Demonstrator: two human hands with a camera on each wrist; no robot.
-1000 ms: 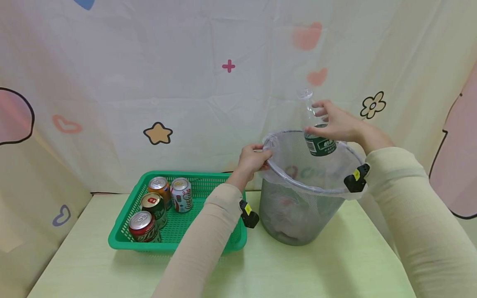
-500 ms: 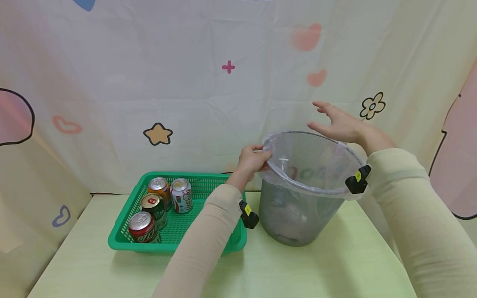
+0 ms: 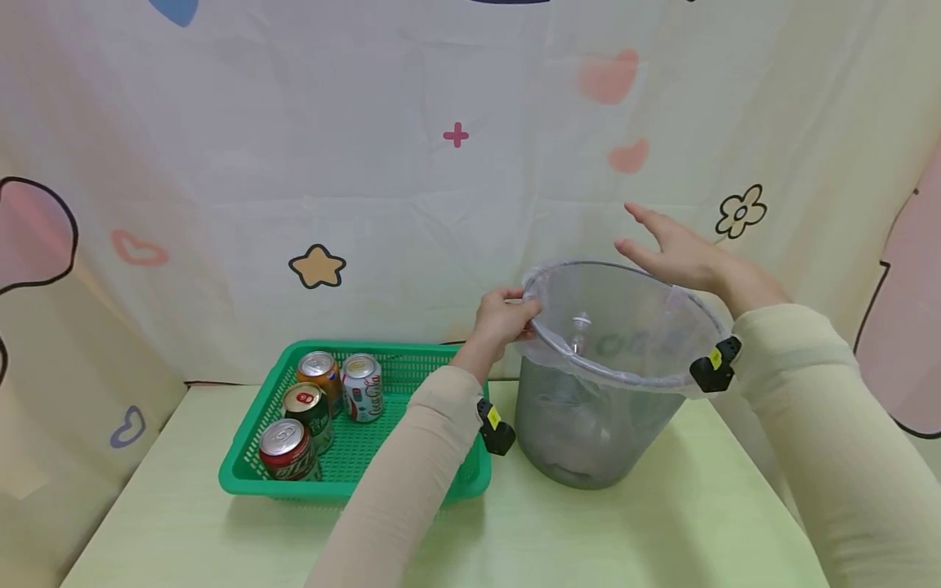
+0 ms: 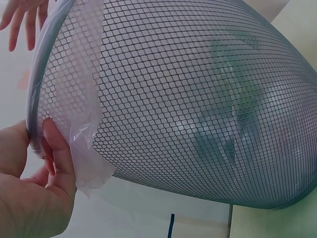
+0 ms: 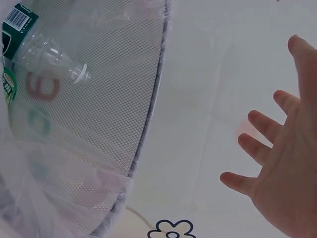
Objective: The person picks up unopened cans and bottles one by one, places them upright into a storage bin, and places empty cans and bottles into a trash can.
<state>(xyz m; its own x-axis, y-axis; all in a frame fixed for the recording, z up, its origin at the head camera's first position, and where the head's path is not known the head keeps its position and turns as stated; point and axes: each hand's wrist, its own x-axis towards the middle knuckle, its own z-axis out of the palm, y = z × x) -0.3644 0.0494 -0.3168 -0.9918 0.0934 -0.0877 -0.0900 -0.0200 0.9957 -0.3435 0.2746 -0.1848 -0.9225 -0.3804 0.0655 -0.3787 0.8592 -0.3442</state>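
Observation:
A grey mesh wastebasket, lined with a thin clear bag, stands on the right of the table. My left hand pinches its rim and the liner on the left side. Above the far right of the rim hovers my right hand, fingers spread, holding nothing. Inside the basket lies a clear plastic bottle with a green label, its neck tilted up; in the head view only the neck shows. Through the mesh in the left wrist view, green and clear shapes appear blurred.
Left of the wastebasket sits a green plastic basket. It holds several drink cans: a red can, a dark green can, an orange can and a white Coca-Cola can. A patterned curtain hangs behind the table.
My right hand has let go of the bottle, which dropped into the wastebasket. The fingers have spread and stay above the rim. My left hand keeps its grip.

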